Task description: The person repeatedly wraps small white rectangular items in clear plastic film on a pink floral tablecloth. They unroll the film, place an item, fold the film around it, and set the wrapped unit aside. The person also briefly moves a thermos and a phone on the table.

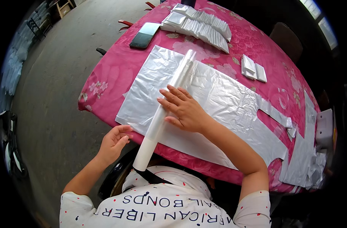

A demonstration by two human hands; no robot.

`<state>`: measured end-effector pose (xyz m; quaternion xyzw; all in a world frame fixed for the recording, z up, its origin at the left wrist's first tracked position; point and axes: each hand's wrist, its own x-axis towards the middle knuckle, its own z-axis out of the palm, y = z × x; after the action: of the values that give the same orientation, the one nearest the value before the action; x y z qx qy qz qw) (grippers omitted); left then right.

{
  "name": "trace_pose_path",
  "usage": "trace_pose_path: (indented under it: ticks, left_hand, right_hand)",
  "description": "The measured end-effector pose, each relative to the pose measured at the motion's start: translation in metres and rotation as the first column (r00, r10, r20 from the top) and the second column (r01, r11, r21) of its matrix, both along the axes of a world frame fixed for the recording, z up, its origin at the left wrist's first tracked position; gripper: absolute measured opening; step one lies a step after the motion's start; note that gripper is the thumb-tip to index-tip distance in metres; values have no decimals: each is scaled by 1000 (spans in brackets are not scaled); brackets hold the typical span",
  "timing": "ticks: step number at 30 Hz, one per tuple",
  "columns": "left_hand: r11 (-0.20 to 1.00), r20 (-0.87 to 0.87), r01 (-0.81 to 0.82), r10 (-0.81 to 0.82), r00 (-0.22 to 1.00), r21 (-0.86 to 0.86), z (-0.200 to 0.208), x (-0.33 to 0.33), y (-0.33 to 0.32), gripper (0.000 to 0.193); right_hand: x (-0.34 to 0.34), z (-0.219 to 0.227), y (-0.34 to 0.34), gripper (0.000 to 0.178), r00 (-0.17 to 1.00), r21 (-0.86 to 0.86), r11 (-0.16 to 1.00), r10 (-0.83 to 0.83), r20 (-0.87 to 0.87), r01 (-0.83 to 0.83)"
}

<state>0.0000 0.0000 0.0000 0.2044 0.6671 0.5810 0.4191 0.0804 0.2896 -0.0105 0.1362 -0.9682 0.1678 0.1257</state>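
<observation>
A flat silvery-white plastic carrier bag (223,98) with cut-out handles lies across the table, handles toward the right. Diagonally over it rests a smooth white tube (146,154), its near end sticking out past the table's front edge. My right hand (185,110) lies flat on the tube's middle, fingers stretched out and slightly spread. Beside the bag's near left corner hovers my left hand (114,142). Its fingers are loosely curled, with a gap to the thumb, and nothing shows between them.
A pink flowered cloth (105,87) covers the table. Far back are a phone (145,35) and rows of folded plastic bags (198,26). A small folded stack (253,69) sits at the right. More plastic (301,163) and a white box (324,127) lie at the right edge.
</observation>
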Motion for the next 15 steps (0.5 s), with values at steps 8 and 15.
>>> trace_pose_path:
  ticks: [8,15]
  left_hand:
    - [929,-773,-131,-203,601,-346,10,8,10,64]
    - [958,-336,-101,5,942,-267,4,6,4,82]
  right_hand:
    - [-102,-1,-71,37,971,-112,969,-230,-69,221]
    - [-101,-8,-104,71,723,-605,637,-676,-141,478]
